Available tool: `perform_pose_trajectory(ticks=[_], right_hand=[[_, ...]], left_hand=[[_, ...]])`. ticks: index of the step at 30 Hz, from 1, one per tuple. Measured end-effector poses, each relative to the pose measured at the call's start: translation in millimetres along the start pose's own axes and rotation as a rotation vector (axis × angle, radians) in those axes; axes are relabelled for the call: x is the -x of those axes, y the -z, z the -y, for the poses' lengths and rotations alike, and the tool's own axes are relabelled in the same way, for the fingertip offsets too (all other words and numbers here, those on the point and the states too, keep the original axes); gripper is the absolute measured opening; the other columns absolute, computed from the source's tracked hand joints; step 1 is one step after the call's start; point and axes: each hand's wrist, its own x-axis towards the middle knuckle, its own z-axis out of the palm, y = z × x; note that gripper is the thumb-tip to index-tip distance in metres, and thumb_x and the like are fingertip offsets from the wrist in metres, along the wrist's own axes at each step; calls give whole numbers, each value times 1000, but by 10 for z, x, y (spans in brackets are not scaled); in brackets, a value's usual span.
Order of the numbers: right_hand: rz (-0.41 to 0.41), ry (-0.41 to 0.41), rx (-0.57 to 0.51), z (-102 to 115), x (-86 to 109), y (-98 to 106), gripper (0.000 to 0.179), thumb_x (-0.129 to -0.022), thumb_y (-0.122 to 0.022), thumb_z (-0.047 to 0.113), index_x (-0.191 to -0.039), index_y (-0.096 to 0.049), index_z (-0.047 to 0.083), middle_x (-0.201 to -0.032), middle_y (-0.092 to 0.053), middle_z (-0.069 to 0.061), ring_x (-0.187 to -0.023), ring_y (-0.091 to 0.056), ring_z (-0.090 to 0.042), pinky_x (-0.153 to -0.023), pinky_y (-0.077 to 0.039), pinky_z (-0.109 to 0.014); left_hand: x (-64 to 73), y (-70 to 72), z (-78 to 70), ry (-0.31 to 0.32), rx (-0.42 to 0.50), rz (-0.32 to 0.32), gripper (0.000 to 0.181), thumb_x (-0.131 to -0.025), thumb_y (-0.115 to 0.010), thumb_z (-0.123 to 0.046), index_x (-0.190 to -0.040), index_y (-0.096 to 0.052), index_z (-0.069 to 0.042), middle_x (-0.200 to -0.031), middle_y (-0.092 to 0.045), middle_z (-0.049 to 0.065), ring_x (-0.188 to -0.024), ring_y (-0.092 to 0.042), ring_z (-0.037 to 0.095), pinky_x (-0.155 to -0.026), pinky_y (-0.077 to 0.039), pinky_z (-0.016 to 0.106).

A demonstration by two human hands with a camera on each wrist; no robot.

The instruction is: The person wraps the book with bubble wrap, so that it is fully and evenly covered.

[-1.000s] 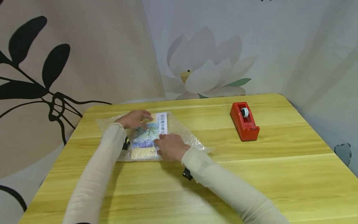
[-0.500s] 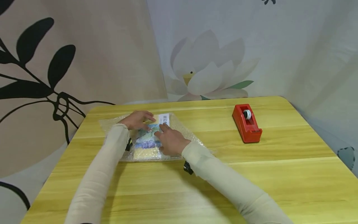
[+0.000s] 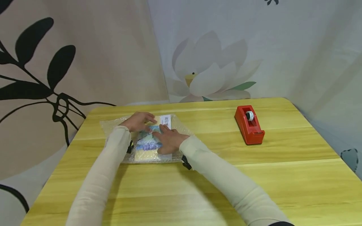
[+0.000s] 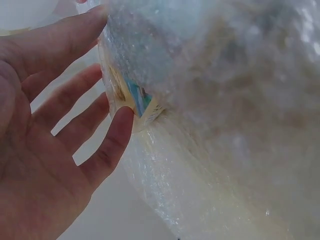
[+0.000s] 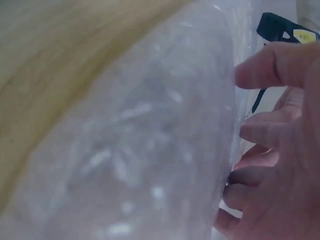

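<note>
A book (image 3: 145, 155) with a blue, purple and yellow cover and a white title strip lies on a sheet of clear bubble wrap (image 3: 182, 124). Over its upper left side my left hand (image 3: 138, 121) rests, fingers extended and spread. In the left wrist view the fingers of the left hand (image 4: 50, 150) touch the edge of the wrap, with a bit of the cover showing through. My right hand (image 3: 170, 141) lies across the right part of the cover, fingers spread. The right wrist view shows the right hand (image 5: 290, 165) with its fingertips against the wrap.
A red tape dispenser (image 3: 250, 125) with a small white roll stands at the back right of the wooden table (image 3: 158, 194). Behind the table's far edge hangs a curtain (image 3: 215, 69) printed with a flower and dark leaves.
My right hand has gone from the book's right edge to farther left over the cover, its fingers now more spread. The left hand stays on the book's upper left. The head view has shifted slightly.
</note>
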Motion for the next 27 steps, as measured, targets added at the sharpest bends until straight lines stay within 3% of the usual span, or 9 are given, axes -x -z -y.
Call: perform_pose_trajectory(ticks=[3, 12, 17, 22, 27], right_hand=[[-12, -6, 3, -23, 2, 5, 77, -99, -54, 46, -163, -13, 29, -171, 3, -10, -160, 3, -26, -128, -16, -52], [-1, -20, 15, -32, 6, 75, 68, -103, -49, 44, -162, -17, 31, -171, -2, -9, -159, -5, -26, -123, -31, -47], [9, -31, -5, 2, -10, 89, 69, -101, -53, 40, -161, -21, 30, -171, -5, -10, -160, -6, -26, -122, -33, -46], [-1, -29, 9, 16, -36, 80, 68, -101, -52, 37, -161, -21, 28, -171, -7, -11, -159, -10, -26, -121, -36, -44], [-14, -18, 25, 42, -49, 67, 70, -99, -54, 35, -161, -22, 25, -170, -11, -15, -157, -18, -30, -120, -36, -45]], left_hand=[[-11, 15, -22, -7, -17, 0, 47, -87, -77, -7, -132, -65, -5, -156, -43, 19, -142, -42, 44, -113, -40, 58], [28, 45, -102, -15, -51, 1, 46, -87, -77, -8, -132, -65, -5, -156, -42, 21, -141, -44, 45, -113, -40, 58], [93, 75, -110, 7, -47, 40, 51, -94, -70, -12, -142, -56, -7, -157, -42, 20, -138, -48, 44, -110, -44, 58], [249, 192, -60, 48, 3, 37, 52, -102, -59, -21, -151, -45, -12, -158, -40, 20, -141, -43, 45, -110, -40, 64], [535, 340, 53, 68, 68, -5, 48, -105, -53, -30, -150, -47, -14, -161, -33, 21, -146, -33, 48, -111, -34, 69]])
